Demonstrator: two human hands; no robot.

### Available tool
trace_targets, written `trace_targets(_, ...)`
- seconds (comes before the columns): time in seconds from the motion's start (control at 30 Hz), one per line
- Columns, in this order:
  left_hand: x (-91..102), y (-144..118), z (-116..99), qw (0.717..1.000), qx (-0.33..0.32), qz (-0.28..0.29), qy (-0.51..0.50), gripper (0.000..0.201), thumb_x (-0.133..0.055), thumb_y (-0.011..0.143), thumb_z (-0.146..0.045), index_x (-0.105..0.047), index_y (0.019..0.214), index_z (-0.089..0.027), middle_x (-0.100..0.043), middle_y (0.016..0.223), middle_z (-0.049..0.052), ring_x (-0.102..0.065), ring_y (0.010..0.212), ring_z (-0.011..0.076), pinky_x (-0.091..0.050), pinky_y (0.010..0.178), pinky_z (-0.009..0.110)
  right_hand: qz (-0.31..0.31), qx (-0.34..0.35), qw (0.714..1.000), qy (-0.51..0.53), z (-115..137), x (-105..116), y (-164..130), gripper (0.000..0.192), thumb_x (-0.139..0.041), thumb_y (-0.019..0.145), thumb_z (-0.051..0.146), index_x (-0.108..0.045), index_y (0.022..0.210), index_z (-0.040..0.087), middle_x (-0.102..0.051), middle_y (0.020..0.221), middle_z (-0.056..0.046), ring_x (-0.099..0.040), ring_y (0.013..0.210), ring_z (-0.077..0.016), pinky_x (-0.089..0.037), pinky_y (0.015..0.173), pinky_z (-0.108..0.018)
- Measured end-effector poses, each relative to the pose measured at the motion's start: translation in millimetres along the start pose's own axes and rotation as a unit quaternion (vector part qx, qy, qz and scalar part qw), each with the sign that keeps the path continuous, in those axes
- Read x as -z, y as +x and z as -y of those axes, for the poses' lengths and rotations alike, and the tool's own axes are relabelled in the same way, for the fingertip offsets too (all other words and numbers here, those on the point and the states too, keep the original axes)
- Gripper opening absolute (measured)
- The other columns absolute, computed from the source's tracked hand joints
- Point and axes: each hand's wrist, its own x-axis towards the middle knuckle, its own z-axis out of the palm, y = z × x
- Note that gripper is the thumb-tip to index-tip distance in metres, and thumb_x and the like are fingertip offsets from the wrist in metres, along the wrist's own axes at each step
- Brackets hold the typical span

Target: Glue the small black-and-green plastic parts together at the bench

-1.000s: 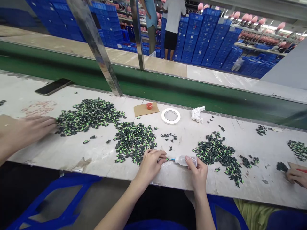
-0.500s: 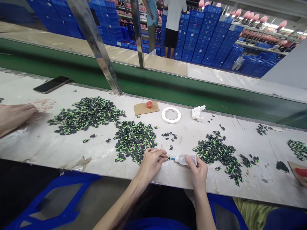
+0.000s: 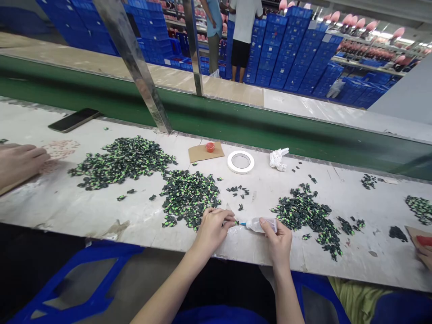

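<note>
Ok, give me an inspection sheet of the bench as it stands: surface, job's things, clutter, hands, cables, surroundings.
Surface: pale worktable, scuffed and stained.
Job's things: small clear squeeze bottle with blue nozzle, tip at a tiny black-green part; piles of black-green parts left, right.
Clutter: tape roll, cardboard scrap with small red cap, crumpled white wad, phone.
Hands: left hand pinches the part; right hand grips the bottle. Co-workers' hands at both frame edges.
Cables: nothing seen.
Surroundings: green conveyor belt, stacked blue crates, two people standing beyond.
</note>
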Motion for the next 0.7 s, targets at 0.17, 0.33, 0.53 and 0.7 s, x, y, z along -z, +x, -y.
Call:
trace_targets(0.17, -0.2, 0.1, 0.1, 1.000, 0.005, 0.004, 0.000, 0.014, -0.070, 0.073, -0.011, -0.068, 0.079, -0.024, -0.077, 0.079, -0.001, -0.070, 0.084, 0.0213, -0.042, 0.088, 0.040, -0.007, 0.002, 1.000, 0.019, -1.1, -0.2, -0.6, 0.040, -0.068, 0.065, 0.048, -0.046, 0.049, 0.019, -0.037, 0.049, 0.005, -0.035, 0.048, -0.0101, -0.032, 0.046, -0.024)
trace_targets(0.33, -0.6, 0.2, 0.1, 1.000, 0.012, 0.011, -0.004, 0.015, -0.071, 0.072, -0.011, -0.068, 0.080, -0.023, -0.077, 0.079, -0.001, -0.070, 0.085, 0.0214, -0.041, 0.089, 0.040, -0.004, 0.002, 1.000, 0.023, 4.2, -2.2, -0.5, 0.040, -0.068, 0.065, 0.048, -0.046, 0.048, 0.019, -0.038, 0.048, 0.005, -0.035, 0.047, -0.0102, -0.031, 0.046, -0.024)
trace_targets(0.53, -0.9, -0.7, 0.6, 1.000, 0.003, 0.002, -0.003, 0.014, -0.069, 0.073, -0.011, -0.067, 0.079, -0.023, -0.077, 0.079, -0.001, -0.070, 0.085, 0.0213, -0.042, 0.089, 0.041, -0.022, -0.003, 1.000, 0.021, 1.9, -3.1, -0.8, 0.040, -0.070, 0.064, 0.047, -0.046, 0.049, 0.019, -0.040, 0.048, 0.005, -0.036, 0.048, -0.0103, -0.031, 0.046, -0.024)
trace_targets(0.7, 0.9, 0.5, -0.2, 1.000, -0.001, 0.019, -0.017, 0.014, -0.068, 0.074, -0.012, -0.067, 0.081, -0.024, -0.077, 0.079, -0.001, -0.069, 0.085, 0.0221, -0.042, 0.090, 0.041, -0.059, -0.027, 0.992, 0.104, -12.8, 3.8, 2.4, 0.034, -0.070, 0.066, 0.047, -0.058, 0.061, 0.016, -0.052, 0.054, 0.002, -0.045, 0.052, -0.0124, -0.036, 0.048, -0.024)
